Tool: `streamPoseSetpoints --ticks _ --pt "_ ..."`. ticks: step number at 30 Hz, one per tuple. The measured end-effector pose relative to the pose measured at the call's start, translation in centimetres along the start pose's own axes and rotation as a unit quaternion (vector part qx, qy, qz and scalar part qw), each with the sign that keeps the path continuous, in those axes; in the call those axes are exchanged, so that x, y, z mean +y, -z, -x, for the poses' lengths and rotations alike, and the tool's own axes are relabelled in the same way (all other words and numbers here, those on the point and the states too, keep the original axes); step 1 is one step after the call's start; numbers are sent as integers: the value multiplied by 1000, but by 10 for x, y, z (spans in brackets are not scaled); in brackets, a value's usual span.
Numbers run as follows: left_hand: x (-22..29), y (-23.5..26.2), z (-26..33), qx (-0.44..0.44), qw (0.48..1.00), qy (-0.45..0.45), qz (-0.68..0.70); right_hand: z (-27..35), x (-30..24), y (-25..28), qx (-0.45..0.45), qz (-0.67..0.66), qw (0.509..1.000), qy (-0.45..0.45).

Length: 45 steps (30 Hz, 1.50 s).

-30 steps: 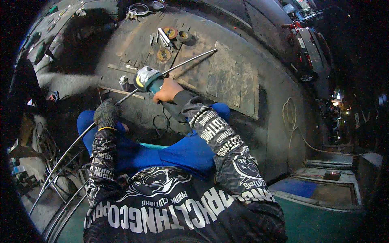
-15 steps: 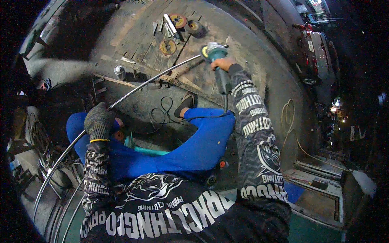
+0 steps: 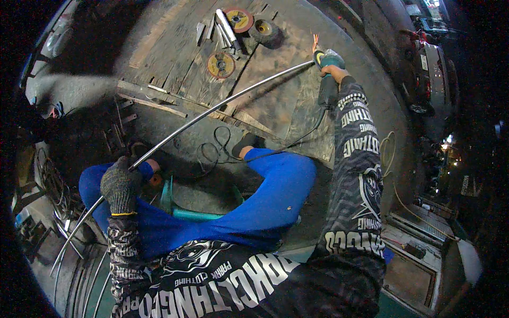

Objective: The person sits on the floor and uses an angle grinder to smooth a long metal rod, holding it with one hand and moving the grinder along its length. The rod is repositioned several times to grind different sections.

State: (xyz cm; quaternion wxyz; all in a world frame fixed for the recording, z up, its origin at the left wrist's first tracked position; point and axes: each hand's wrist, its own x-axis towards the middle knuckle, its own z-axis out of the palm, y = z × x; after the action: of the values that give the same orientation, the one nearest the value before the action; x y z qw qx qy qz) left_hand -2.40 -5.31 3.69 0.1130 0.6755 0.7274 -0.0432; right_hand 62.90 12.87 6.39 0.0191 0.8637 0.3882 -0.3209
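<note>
In a grey knit glove, my left hand (image 3: 121,185) is closed around a long, shiny metal tube (image 3: 212,109) beside my left knee. The tube slants up and right across the work board. At its far end my right hand (image 3: 334,72), bare, grips a teal and black angle grinder (image 3: 327,90). The grinder's wheel is at the tube's tip, and a few orange sparks (image 3: 316,40) rise just above it. A dark power cord (image 3: 305,139) trails from the grinder's back end toward my feet. Exact contact at the tip is too small to make out.
On the wooden board (image 3: 183,79) lie two worn discs (image 3: 221,64), a dark round wheel (image 3: 264,32) and several metal offcuts (image 3: 225,29). Cord loops (image 3: 214,146) rest near my foot. A teal low frame (image 3: 196,214) is between my legs. More metal rods (image 3: 95,281) are at lower left.
My right hand and the grinder have moved right and slightly farther away, with the tube's far end. My left hand shifted slightly left and nearer. Sparks now show; the spray can no longer shows.
</note>
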Motion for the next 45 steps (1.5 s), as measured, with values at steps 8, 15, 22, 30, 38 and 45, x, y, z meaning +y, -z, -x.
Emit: streamPoseSetpoints --ticks 8,15,22,30,38,45 --pt "-4 -2 0 31 999 -40 13 -4 16 -9 31 -225 974 -17" --pt "5 16 -3 -41 998 3 40 10 2 -28 -5 51 996 73" --pt "15 9 -16 -66 997 14 22 65 -43 -65 23 34 994 101" --pt "18 -6 -28 -23 998 -36 50 135 -87 -117 42 53 994 91" --pt "30 0 -45 -42 996 -35 65 194 -138 -175 42 53 986 154" --pt "32 3 -52 -81 994 -9 75 247 -177 -219 0 84 975 208"
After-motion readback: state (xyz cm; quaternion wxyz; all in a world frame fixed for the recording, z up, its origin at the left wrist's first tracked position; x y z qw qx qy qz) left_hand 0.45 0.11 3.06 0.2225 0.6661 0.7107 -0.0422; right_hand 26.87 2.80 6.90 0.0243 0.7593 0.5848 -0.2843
